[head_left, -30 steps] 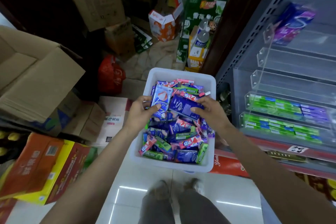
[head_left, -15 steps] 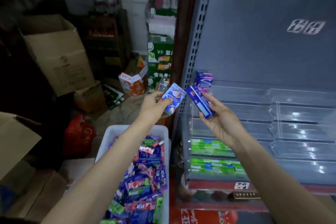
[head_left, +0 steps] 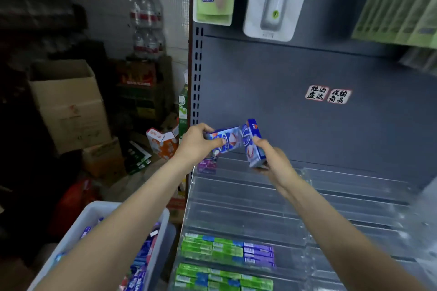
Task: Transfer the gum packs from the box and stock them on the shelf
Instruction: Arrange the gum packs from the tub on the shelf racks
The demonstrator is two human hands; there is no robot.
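Now the left hand and right hand each grip a gum pack, up high to reach the shelf.

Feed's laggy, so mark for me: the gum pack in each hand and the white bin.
left-hand gum pack (head_left: 225, 141), head view, printed front face.
right-hand gum pack (head_left: 254, 146), head view, front face.
white bin (head_left: 163, 229), head view, right rim.

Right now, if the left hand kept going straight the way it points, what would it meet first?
Probably the gum pack in the right hand. The left hand holds its own blue gum pack, whose far end already looks close to or touching that pack. Behind them is the shelf's grey back panel; depth is unclear.
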